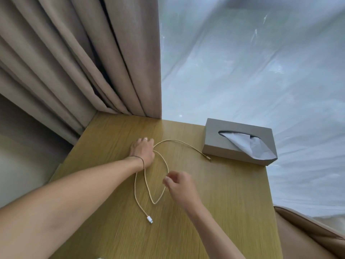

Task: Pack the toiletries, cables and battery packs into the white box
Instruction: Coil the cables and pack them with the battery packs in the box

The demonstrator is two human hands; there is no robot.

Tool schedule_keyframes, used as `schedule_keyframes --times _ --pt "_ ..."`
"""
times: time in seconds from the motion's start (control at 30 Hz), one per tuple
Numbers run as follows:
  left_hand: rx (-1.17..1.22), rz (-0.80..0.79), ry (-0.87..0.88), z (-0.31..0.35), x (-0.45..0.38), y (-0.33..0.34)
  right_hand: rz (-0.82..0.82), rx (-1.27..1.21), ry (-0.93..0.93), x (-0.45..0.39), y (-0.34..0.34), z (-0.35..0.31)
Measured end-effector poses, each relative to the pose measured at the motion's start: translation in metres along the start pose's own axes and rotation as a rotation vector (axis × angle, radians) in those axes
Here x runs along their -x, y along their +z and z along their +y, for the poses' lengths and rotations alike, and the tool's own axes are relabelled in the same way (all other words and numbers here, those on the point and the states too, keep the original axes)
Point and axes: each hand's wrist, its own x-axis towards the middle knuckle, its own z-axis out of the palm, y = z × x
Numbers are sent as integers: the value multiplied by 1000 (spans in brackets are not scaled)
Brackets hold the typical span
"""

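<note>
A beige braided cable [179,142] lies in loops on the wooden table [224,202]. Its white plug [149,219] points toward the near edge, and its small gold plug [208,157] lies beside the tissue box. My left hand [142,149] holds the cable where two strands cross at the far side of the loop. My right hand [177,184] pinches the loop's right strand between thumb and fingertip. The white box is not in view.
A grey tissue box [220,144] with a tissue sticking out stands at the table's far right corner. Brown curtains [84,62] hang behind the table on the left. A tan padded seat [308,236] sits at the lower right.
</note>
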Motion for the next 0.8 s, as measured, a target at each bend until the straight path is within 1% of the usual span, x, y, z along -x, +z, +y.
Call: schedule_keyframes --times 0.13,0.2,0.23,0.33,0.43,0.47,0.57,0.63,0.7,0.8 --pt "-21 -28 92 -5 -4 -1 -21 -20 -16 10 0 0" --pt "60 -67 162 -8 2 -3 1 -38 -30 15 -4 -4" --pt "139 -102 181 -8 7 -7 20 -47 -43 17 -8 -6" --pt "427 -175 203 -7 32 -26 140 -44 -118 26 -21 -18" --pt "632 -221 266 -8 70 -55 341 -22 -232 47 -33 -35" --pt "692 -240 292 -8 84 -66 383 -11 -271 56 -36 -40" --pt "872 -263 359 -8 121 -93 357 41 -369 80 -42 -47" --pt "928 -242 413 -9 146 -110 305 46 -397 99 -43 -57" --pt "919 -149 466 -10 168 -124 245 50 -398 117 -40 -67" --pt "967 -12 476 -9 195 -142 158 -25 -350 139 -37 -82"
